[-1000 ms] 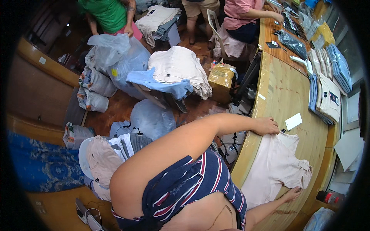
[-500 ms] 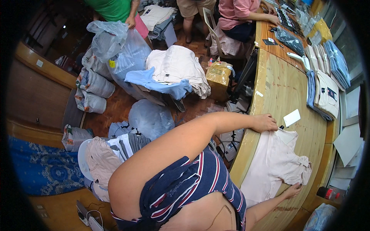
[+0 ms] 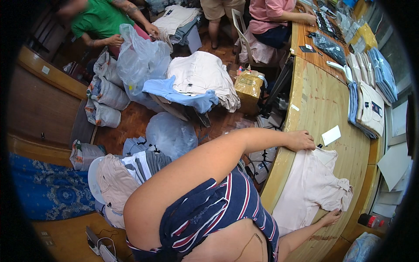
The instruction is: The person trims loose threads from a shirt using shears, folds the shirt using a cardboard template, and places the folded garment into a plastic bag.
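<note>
A pale pink shirt point(image 3: 310, 187) lies flat on the curved wooden table point(image 3: 323, 105), its lower part hanging over the near edge. My left hand point(image 3: 301, 140) reaches across from my shoulder and grips the shirt's far top edge. My right hand point(image 3: 331, 216) holds the shirt's near corner by the folded sleeve. A small white card point(image 3: 331, 135) lies just beyond my left hand.
Stacks of folded shirts point(image 3: 371, 105) line the table's far side. Below on the floor are a cardboard box point(image 3: 248, 85), a heap of cream garments point(image 3: 200, 74), clear plastic bags point(image 3: 170, 135) and tied bundles. A person in green point(image 3: 100, 19) handles a bag; another in pink point(image 3: 270, 17) sits at the table.
My hands and the shirt have barely moved. The person in green has come further into view at the top left, holding a clear plastic bag.
</note>
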Tool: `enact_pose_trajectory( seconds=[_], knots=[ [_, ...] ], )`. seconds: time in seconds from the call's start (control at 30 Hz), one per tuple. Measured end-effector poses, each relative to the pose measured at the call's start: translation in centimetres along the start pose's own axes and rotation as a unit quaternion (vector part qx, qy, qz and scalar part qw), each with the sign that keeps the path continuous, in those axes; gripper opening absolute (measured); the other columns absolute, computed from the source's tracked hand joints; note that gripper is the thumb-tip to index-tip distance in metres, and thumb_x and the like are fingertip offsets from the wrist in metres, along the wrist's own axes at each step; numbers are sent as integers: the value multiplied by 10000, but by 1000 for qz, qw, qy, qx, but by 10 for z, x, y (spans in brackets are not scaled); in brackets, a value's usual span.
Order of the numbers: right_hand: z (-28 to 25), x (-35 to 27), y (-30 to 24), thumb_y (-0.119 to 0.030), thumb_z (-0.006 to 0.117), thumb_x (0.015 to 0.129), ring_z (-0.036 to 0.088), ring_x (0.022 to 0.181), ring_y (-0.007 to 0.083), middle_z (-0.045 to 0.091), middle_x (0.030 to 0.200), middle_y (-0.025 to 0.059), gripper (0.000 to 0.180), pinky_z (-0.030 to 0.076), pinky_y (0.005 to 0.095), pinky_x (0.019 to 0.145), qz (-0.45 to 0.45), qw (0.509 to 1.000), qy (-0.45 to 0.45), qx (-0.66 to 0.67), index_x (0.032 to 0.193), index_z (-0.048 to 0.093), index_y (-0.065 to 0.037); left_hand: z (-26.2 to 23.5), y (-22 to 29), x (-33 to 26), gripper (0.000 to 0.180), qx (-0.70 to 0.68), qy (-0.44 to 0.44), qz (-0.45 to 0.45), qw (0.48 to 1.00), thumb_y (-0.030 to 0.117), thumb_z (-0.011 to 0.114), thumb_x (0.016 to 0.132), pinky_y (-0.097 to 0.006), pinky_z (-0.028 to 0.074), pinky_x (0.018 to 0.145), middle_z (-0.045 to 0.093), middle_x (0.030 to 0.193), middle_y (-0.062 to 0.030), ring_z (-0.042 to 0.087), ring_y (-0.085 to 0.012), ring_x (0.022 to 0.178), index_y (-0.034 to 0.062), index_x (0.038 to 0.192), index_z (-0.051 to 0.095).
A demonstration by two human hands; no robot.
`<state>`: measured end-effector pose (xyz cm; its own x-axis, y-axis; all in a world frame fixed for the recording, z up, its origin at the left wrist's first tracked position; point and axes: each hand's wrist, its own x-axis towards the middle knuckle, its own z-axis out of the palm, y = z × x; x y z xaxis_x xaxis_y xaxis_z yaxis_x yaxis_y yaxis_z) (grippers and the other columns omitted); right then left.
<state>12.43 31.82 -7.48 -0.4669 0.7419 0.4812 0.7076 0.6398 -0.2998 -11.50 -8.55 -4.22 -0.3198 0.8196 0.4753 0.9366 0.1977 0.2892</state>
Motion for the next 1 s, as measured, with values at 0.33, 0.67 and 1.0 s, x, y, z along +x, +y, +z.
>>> enact_pose_trajectory(
  seconds=[0.33, 0.67, 1.0],
  knots=[
    [11, 4, 11, -427, 434, 840, 484, 1021, 287, 520, 1120, 120, 466, 363, 369, 863, 13, 1000, -14, 13, 1149, 484, -82, -1, 1, 0, 203, 5, -8, 2, 1000, 181, 464, 798, -329, 332, 856, 550, 965, -6, 463, -168, 1013, 115, 985, 507],
    [22, 8, 29, -451, 416, 838, 483, 1020, 284, 525, 1122, 92, 460, 351, 387, 868, -15, 1000, 22, -13, 1153, 487, -123, 3, 0, 1, 208, 11, -12, 4, 1000, 154, 459, 776, -338, 337, 846, 543, 1003, -5, 469, -163, 1015, 130, 975, 512],
    [15, 6, 18, -422, 429, 840, 473, 1023, 295, 524, 1120, 106, 453, 359, 379, 860, -7, 1000, 10, -21, 1138, 491, -87, -1, 1, 1, 181, 4, -17, -3, 1000, 192, 445, 818, -330, 337, 845, 539, 956, -23, 463, -169, 1013, 113, 968, 505]
  ],
)
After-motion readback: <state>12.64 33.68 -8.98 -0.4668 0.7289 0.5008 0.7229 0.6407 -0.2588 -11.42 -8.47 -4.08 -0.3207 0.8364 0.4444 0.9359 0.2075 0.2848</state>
